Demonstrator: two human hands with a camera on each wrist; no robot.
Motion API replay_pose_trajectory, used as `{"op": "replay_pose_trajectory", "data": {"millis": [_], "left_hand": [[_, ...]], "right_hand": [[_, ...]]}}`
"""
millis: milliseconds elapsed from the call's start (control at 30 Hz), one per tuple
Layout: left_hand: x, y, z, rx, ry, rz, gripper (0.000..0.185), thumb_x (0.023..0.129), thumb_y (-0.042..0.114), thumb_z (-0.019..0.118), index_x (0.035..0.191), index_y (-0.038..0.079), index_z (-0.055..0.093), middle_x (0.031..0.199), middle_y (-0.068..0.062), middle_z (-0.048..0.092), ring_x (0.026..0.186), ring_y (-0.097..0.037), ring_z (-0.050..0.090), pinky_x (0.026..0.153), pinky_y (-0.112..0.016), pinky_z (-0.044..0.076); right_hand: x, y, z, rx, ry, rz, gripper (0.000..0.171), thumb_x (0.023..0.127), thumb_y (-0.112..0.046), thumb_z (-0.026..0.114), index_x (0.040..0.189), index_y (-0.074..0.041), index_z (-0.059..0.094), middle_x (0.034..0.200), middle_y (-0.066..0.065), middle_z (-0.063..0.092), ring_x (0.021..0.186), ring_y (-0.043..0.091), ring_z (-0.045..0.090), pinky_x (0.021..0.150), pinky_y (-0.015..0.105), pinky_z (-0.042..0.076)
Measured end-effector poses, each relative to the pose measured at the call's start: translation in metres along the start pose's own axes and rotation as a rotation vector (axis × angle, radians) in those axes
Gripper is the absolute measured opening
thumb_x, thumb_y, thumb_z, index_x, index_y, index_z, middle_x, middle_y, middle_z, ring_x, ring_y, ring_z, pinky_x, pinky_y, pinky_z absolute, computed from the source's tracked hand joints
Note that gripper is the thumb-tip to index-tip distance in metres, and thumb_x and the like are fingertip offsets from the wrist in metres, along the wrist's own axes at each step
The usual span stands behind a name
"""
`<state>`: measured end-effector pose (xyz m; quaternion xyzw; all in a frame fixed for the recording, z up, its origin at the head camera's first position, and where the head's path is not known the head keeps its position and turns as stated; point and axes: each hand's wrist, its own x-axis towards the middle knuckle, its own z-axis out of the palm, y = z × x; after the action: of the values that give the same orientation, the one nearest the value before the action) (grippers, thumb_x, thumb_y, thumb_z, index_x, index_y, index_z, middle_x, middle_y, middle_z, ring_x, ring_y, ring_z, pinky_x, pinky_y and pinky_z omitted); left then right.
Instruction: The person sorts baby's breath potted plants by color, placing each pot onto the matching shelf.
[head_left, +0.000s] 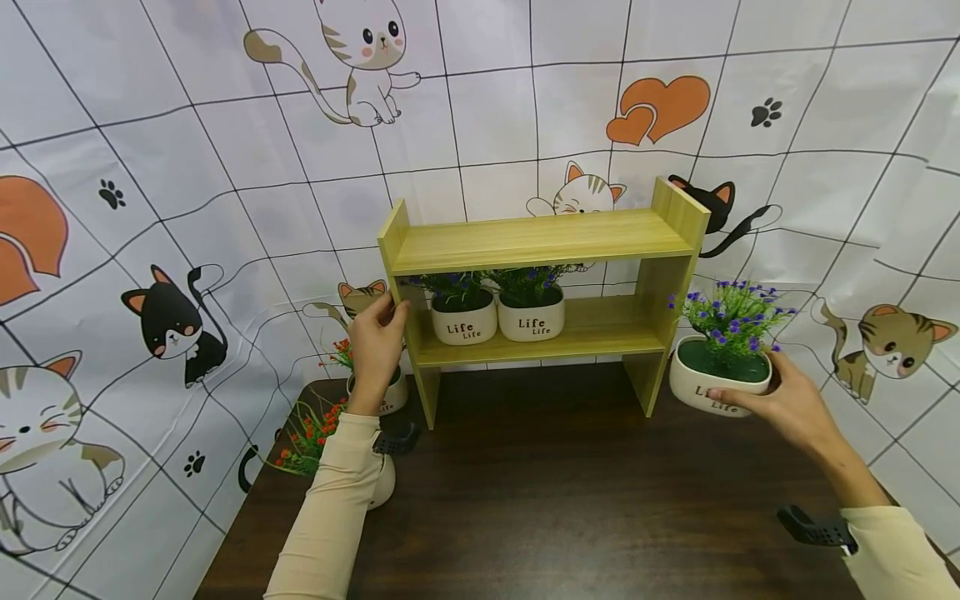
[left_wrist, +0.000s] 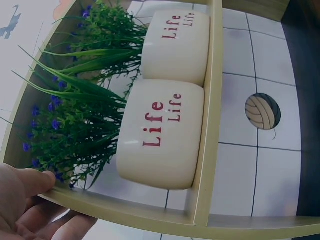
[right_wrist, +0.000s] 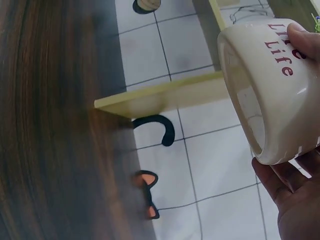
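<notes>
A white backdrop (head_left: 487,108) printed with a dark grid, cartoon cats, orange hearts and paw prints hangs behind and to both sides, slightly wrinkled. Below it lies a dark brown wood-grain counter (head_left: 570,508). The light is soft and even, casting only faint shadows.

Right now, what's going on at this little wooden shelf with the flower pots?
A person's right hand holds a white pot of purple flowers off the table, beside the right end of the wooden shelf. The left hand grips the shelf's left side panel. Two matching pots sit on the lower board, and pots with red flowers stand left of it.
</notes>
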<state>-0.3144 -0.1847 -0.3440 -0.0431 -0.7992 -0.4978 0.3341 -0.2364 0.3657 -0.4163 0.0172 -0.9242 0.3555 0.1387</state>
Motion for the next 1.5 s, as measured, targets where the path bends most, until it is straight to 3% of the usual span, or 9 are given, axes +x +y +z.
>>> {"op": "replay_pose_trajectory", "data": {"millis": [133, 267, 467, 800, 933, 1100, 1200, 1500], "left_hand": [[0.0, 0.0, 0.0, 0.008, -0.001, -0.009, 0.025, 0.106, 0.016, 0.068, 0.121, 0.0, 0.079, 0.116, -0.021, 0.08, 0.105, -0.034, 0.079, 0.082, -0.033, 0.06], [0.0, 0.0, -0.001, 0.011, -0.002, -0.012, 0.024, 0.106, 0.017, 0.068, 0.12, 0.0, 0.079, 0.115, -0.02, 0.08, 0.105, -0.033, 0.079, 0.076, -0.02, 0.054], [0.0, 0.0, 0.0, 0.022, -0.001, -0.002, 0.024, 0.106, 0.016, 0.068, 0.12, 0.0, 0.079, 0.115, -0.021, 0.08, 0.104, -0.034, 0.079, 0.081, -0.038, 0.06], [0.002, 0.0, 0.0, 0.021, 0.004, 0.011, 0.024, 0.105, 0.015, 0.069, 0.118, -0.002, 0.079, 0.114, -0.021, 0.08, 0.103, -0.034, 0.08, 0.082, -0.044, 0.06], [0.001, 0.0, 0.0, 0.019, 0.0, 0.008, 0.024, 0.105, 0.015, 0.068, 0.119, -0.002, 0.079, 0.114, -0.021, 0.08, 0.103, -0.035, 0.08, 0.081, -0.043, 0.06], [0.0, 0.0, 0.0, 0.021, -0.003, 0.005, 0.024, 0.106, 0.017, 0.068, 0.117, 0.0, 0.079, 0.111, -0.021, 0.081, 0.098, -0.035, 0.079, 0.07, -0.022, 0.052], [0.0, 0.0, 0.0, 0.015, -0.004, 0.008, 0.023, 0.106, 0.018, 0.067, 0.115, 0.0, 0.08, 0.108, -0.021, 0.081, 0.094, -0.036, 0.079, 0.064, -0.016, 0.045], [-0.001, -0.001, 0.0, 0.016, -0.003, 0.0, 0.023, 0.106, 0.017, 0.068, 0.119, 0.002, 0.08, 0.111, -0.02, 0.081, 0.096, -0.035, 0.079, 0.065, -0.012, 0.045]], "right_hand": [[-0.001, -0.009, 0.0, 0.0, -0.007, -0.011, 0.104, 0.087, -0.042, 0.087, 0.162, 0.005, 0.033, 0.128, 0.032, 0.062, 0.112, 0.04, 0.058, 0.085, 0.04, 0.041], [-0.001, -0.018, 0.0, 0.004, -0.006, -0.036, 0.107, 0.086, -0.04, 0.089, 0.162, 0.007, 0.031, 0.129, 0.034, 0.061, 0.112, 0.042, 0.058, 0.085, 0.04, 0.041], [-0.002, -0.029, 0.001, 0.004, -0.025, -0.046, 0.11, 0.084, -0.039, 0.09, 0.163, 0.007, 0.029, 0.128, 0.035, 0.064, 0.111, 0.04, 0.06, 0.082, 0.031, 0.042], [0.002, -0.041, 0.008, 0.024, -0.02, -0.093, 0.096, 0.082, -0.038, 0.093, 0.157, -0.005, 0.044, 0.127, 0.029, 0.067, 0.112, 0.036, 0.06, 0.08, 0.023, 0.043], [0.003, -0.047, 0.011, 0.03, -0.044, -0.092, 0.099, 0.083, -0.039, 0.092, 0.16, -0.004, 0.041, 0.129, 0.029, 0.066, 0.112, 0.037, 0.061, 0.082, 0.032, 0.046], [0.004, -0.056, 0.014, 0.03, -0.074, -0.084, 0.105, 0.085, -0.042, 0.089, 0.164, -0.003, 0.033, 0.139, 0.032, 0.061, 0.12, 0.045, 0.059, 0.088, 0.053, 0.051], [0.006, -0.062, 0.016, 0.043, -0.082, -0.088, 0.108, 0.084, -0.044, 0.089, 0.165, -0.002, 0.031, 0.145, 0.034, 0.057, 0.129, 0.049, 0.055, 0.097, 0.065, 0.046], [0.014, -0.077, 0.028, 0.103, -0.092, -0.124, 0.11, 0.083, -0.041, 0.091, 0.165, 0.002, 0.032, 0.147, 0.034, 0.056, 0.136, 0.05, 0.049, 0.105, 0.072, 0.04]]}}
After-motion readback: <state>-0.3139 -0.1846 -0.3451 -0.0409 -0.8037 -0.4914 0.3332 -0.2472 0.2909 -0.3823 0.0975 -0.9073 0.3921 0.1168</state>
